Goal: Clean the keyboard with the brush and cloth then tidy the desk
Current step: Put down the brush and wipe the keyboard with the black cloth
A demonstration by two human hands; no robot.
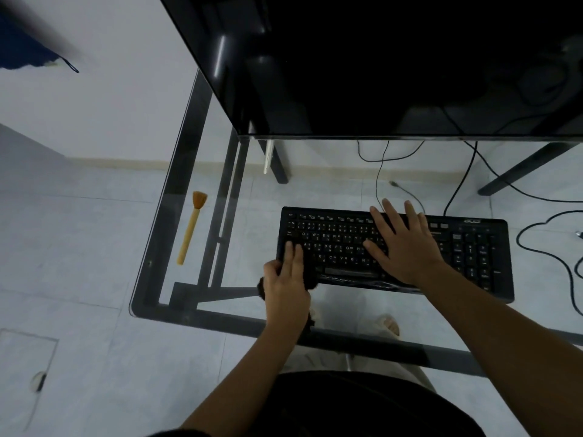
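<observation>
A black keyboard (467, 247) lies on the glass desk (176, 171), right of centre. My left hand (287, 282) is closed on a dark cloth (261, 287) at the keyboard's front left corner, its fingers reaching over the leftmost keys. Most of the cloth is hidden under that hand. My right hand (407, 244) lies flat with fingers spread on the middle keys. A brush (191, 228) with a wooden handle and orange bristles rests on the glass well to the left of the keyboard, bristles pointing away from me, untouched.
A large black monitor (378, 64) stands close behind the keyboard. Black cables (542, 234) trail right of the keyboard and on the floor below the glass. The desk's dark metal frame (220, 216) shows through the glass, and its front edge runs near my body.
</observation>
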